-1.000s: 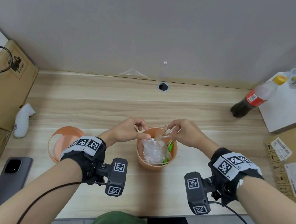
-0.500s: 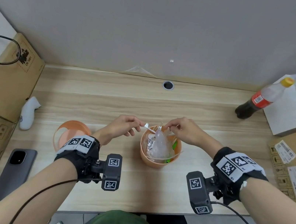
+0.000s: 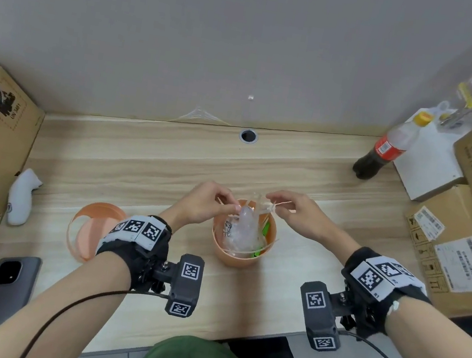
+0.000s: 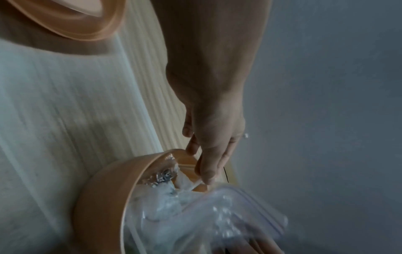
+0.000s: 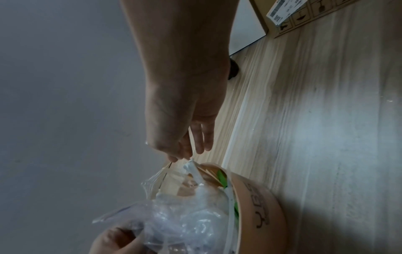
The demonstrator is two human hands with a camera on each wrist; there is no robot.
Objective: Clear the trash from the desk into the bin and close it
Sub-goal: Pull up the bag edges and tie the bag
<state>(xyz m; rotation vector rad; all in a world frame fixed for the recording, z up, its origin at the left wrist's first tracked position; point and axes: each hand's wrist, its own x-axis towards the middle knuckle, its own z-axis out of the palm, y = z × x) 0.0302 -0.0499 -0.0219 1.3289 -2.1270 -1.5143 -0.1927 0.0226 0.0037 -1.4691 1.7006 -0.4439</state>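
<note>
Clear plastic bag (image 3: 243,231) pinched above the orange bin (image 3: 239,255) by left hand (image 3: 204,204) and right hand (image 3: 300,217).

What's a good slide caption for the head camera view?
Both hands, left hand and right hand, pinch a clear plastic bag over the open orange bin, lid beside it.

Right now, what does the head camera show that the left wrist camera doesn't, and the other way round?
Only the head view shows the right hand, the cola bottle, the phone and the cardboard boxes. Only the left wrist view shows, close up, crumpled foil inside the bin. Both show the left hand pinching the clear plastic bag over the orange bin, with the lid lying apart on the desk.
</note>
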